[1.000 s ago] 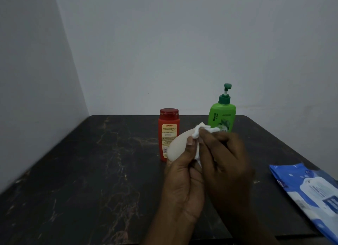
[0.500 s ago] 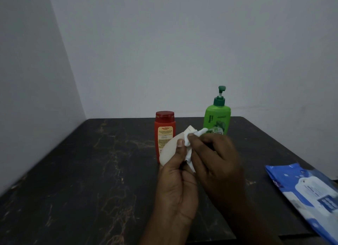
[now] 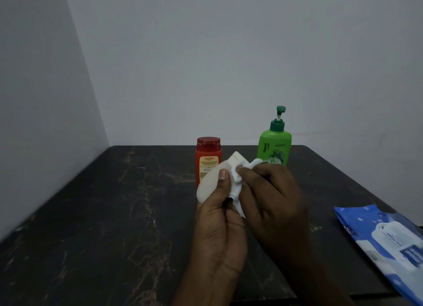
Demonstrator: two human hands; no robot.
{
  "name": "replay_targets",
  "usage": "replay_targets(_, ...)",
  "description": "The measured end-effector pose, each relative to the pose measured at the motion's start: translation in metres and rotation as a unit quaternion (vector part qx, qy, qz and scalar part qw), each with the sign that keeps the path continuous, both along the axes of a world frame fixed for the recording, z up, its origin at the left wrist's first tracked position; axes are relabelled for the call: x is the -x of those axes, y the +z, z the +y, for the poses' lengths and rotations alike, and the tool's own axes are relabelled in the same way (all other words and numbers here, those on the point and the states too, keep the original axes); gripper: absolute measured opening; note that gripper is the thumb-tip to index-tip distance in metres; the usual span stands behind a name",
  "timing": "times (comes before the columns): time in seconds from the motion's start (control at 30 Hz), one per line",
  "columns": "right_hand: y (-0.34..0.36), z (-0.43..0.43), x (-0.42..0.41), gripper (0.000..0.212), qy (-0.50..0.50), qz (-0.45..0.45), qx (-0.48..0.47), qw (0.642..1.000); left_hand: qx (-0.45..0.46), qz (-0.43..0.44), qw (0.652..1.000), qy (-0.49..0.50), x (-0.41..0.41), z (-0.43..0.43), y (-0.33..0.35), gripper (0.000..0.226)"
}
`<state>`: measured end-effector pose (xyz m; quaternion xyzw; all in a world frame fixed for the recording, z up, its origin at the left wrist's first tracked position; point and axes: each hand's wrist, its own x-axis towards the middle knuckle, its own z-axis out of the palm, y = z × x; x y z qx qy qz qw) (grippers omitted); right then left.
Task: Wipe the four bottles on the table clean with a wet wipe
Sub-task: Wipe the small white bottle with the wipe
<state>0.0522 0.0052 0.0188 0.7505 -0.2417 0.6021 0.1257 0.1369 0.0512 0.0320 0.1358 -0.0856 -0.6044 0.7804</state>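
My left hand (image 3: 220, 223) grips a small white bottle (image 3: 211, 183), tilted with its cap pointing up and to the right, above the middle of the dark table (image 3: 96, 225). My right hand (image 3: 272, 198) pinches a crumpled white wet wipe (image 3: 238, 186) against the bottle's right side, near the cap. Behind my hands a red bottle (image 3: 208, 156) with a yellow label stands upright. A green pump bottle (image 3: 274, 145) stands to its right, its base partly hidden by my right hand.
A blue and white wet wipe pack (image 3: 386, 239) lies flat at the table's right edge, partly cut off by the frame. Plain grey walls close the table in at the back and the left.
The view has shifted a little. My right hand has slid the wipe along the white bottle's upper part, and more of the cap now shows.
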Motion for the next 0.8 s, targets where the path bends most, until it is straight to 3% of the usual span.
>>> replay_targets(0.43, 0.006, 0.007, 0.002, 0.023, 0.032, -0.035, -0.017, 0.999, 0.016, -0.017, 1.0, 0.019, -0.001, 0.004, 0.003, 0.052)
replay_targets(0.63, 0.006, 0.009, 0.002, 0.029, 0.027, -0.032, -0.011, 0.999, 0.009, -0.019, 1.0, 0.023, 0.005, 0.008, 0.008, 0.059)
replay_targets(0.8, 0.01, 0.009, 0.007, 0.021, 0.072, -0.052, -0.025, 0.996, 0.002, -0.03, 0.999, 0.011, -0.008, 0.008, 0.017, 0.039)
